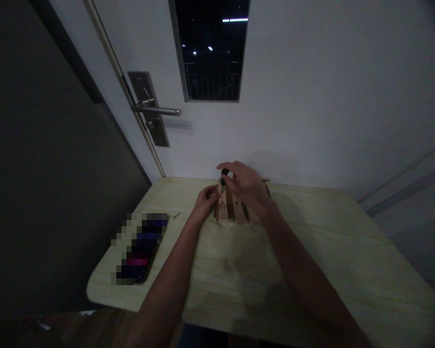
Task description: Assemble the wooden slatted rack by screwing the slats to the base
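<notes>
Near the table's back edge lies a small slatted wooden piece (223,212), made of pale strips with dark holes over darker wood. My left hand (206,200) grips its left side, fingers against the edge. A short screwdriver (224,177) with a black handle stands nearly upright over the leftmost strip. My right hand (249,186) is closed on that handle with thumb and fingers, and its palm covers much of the piece's right part. The screwdriver's tip is down at the strip; whether it sits in a screw I cannot tell.
A thin screw (177,215) lies on the light wooden table (217,270), left of my left hand. Beside it, near the left edge, is a phone (145,249), partly blurred out. Behind the table stands a white door with a metal handle (159,110) and a dark window.
</notes>
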The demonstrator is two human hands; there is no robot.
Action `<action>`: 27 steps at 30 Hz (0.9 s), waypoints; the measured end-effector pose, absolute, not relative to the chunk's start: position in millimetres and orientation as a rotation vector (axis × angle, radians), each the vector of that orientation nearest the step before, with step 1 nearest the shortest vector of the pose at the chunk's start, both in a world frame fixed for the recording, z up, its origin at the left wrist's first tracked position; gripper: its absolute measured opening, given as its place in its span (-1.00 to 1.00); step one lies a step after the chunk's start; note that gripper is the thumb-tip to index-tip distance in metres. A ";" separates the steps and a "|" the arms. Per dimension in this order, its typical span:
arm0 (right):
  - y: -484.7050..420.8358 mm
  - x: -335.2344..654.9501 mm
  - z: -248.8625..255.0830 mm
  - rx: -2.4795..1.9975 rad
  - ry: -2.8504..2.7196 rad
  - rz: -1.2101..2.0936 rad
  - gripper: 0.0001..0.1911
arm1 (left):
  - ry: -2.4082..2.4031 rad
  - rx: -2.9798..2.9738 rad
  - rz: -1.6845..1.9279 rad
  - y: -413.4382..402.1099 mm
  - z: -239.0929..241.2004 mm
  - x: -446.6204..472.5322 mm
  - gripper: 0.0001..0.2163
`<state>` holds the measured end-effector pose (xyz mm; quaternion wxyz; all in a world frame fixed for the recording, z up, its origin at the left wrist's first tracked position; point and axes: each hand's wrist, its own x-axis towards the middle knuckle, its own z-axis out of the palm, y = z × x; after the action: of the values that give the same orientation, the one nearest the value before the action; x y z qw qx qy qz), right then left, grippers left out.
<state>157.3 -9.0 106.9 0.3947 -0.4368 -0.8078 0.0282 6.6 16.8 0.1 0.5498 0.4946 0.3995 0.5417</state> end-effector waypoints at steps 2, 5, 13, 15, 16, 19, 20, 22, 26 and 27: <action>-9.7 157.9 108.7 -1.141 -2.048 0.059 -0.81 | 0.947 1.167 1.289 16.9 0.1 6.7 -0.64; -9.3 158.3 109.7 -1.167 -1.998 0.075 -0.82 | 0.945 1.160 1.286 16.9 0.0 6.8 -0.63; -8.7 160.0 107.6 -1.097 -1.996 0.124 -0.73 | 0.963 1.176 1.296 19.9 -2.4 5.7 -0.64; -9.7 160.0 108.8 -1.095 -2.001 0.113 -0.74 | 0.958 1.172 1.299 20.4 -3.0 5.8 -0.64; -10.2 159.9 109.6 -1.095 -2.006 0.108 -0.75 | 0.956 1.169 1.301 20.5 -3.1 6.0 -0.63; -10.8 159.3 111.3 -1.109 -2.015 0.102 -0.82 | 0.949 1.159 1.302 19.8 -2.8 6.4 -0.62; -10.7 159.0 111.6 -1.116 -2.010 0.104 -0.85 | 0.948 1.156 1.301 19.4 -2.5 6.5 -0.62; -10.4 158.2 111.6 -1.119 -1.983 0.110 -0.89 | 0.944 1.155 1.297 18.3 -1.7 6.3 -0.63; -10.5 156.7 110.6 -1.066 -1.932 0.115 -0.87 | 0.945 1.169 1.302 16.9 -1.1 6.0 -0.64; -10.8 156.5 110.3 -1.054 -1.930 0.122 -0.85 | 0.949 1.169 1.303 17.0 -1.4 6.1 -0.64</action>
<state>156.5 -10.8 110.3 0.4525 -0.4268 -0.7815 0.0493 6.1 17.0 -1.4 0.5441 0.4927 0.3999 0.5489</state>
